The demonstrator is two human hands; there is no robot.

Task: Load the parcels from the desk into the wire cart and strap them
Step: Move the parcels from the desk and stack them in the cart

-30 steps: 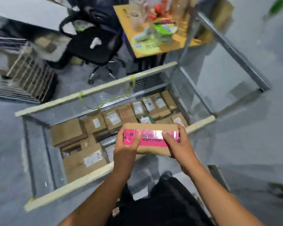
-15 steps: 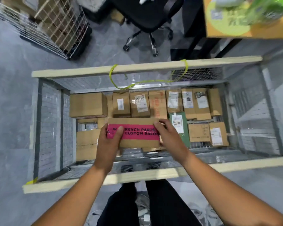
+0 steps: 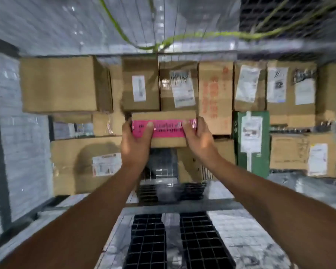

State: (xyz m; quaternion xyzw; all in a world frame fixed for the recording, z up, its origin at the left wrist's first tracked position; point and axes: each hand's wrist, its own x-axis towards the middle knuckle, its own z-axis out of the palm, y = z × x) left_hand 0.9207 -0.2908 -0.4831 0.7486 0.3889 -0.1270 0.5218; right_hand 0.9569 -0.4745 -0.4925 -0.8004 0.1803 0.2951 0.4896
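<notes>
The cart (image 3: pixel 21 156) holds a layer of cardboard boxes (image 3: pixel 58 84) and one green box (image 3: pixel 265 152), with a yellow-green strap (image 3: pixel 182 38) hanging slack along its far wall. The parcel (image 3: pixel 163 115) with pink tape (image 3: pixel 167 132) is low inside, over the middle boxes. The left hand (image 3: pixel 136 148) and right hand (image 3: pixel 200 140) grip its ends, thumbs on the tape.

Arms outstretched, left hand (image 3: pixel 136 141) and right hand (image 3: pixel 199 138) around parcel (image 3: pixel 163 115) ends.
</notes>
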